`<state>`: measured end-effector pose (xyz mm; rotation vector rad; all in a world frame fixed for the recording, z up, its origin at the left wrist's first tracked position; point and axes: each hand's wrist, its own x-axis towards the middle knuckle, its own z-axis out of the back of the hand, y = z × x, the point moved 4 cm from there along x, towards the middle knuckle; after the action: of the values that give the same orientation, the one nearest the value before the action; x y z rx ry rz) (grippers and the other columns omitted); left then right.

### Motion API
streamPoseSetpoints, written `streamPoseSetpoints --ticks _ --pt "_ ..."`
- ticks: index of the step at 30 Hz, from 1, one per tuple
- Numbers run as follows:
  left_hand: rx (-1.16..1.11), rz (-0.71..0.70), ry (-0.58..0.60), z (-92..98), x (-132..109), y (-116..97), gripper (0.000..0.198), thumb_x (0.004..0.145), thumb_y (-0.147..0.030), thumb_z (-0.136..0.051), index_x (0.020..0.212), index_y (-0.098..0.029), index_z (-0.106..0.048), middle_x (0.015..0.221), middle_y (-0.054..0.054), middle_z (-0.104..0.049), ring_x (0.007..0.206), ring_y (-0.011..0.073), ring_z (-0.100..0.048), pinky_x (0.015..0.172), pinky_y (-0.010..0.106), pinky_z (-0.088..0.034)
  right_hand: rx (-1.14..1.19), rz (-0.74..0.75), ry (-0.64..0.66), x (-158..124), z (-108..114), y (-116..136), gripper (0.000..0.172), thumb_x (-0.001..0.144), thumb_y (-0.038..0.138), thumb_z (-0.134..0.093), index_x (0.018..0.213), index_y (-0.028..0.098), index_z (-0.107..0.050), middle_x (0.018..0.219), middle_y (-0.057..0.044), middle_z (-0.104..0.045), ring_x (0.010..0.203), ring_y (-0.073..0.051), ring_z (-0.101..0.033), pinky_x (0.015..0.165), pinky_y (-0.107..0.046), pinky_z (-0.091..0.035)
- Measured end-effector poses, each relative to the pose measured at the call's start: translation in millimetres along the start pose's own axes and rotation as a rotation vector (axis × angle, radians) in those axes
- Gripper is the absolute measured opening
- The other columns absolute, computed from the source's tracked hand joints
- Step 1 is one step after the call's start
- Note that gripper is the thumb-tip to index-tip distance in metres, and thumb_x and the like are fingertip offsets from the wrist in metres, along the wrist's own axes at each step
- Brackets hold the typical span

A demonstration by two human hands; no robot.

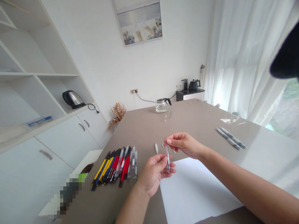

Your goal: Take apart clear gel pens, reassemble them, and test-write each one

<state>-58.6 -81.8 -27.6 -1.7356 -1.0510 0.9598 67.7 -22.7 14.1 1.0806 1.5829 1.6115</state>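
Left hand (155,171) pinches a clear pen (167,151); right hand (185,144) seemingly grips its upper end.

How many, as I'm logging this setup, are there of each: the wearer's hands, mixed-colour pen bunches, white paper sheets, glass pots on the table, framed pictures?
Hands: 2 (left hand, right hand)
Mixed-colour pen bunch: 1
White paper sheet: 1
Glass pot: 1
Framed picture: 1
Total: 6
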Motion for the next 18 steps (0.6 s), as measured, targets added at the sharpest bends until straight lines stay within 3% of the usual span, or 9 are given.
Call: streamPoseSetpoints --ticks 13,18 --pt "-0.030 0.017 0.013 -2.7 -3 -3 0.029 0.072 -0.037 -0.054 0.088 -0.013 -0.054 0.077 0.008 -0.063 0.067 0.0148 -0.059 0.060 0.024 -0.038 0.009 -0.015 0.011 1 -2 -7 0.022 0.067 0.032 -0.059 0.076 0.013 -0.059 0.068 -0.002 -0.056 0.049 -0.005 -0.041 0.044 -0.020 -0.031" --pt "-0.047 -0.025 -0.072 4.3 0 -4 0.026 0.070 -0.035 -0.058 0.085 -0.015 -0.053 0.076 0.006 -0.062 0.067 0.0131 -0.058 0.061 0.023 -0.039 -0.096 -0.052 -0.138 9 23 -20 0.026 0.067 0.039 -0.056 0.074 0.013 -0.058 0.072 -0.004 -0.059 0.050 -0.006 -0.043 0.044 -0.019 -0.032"
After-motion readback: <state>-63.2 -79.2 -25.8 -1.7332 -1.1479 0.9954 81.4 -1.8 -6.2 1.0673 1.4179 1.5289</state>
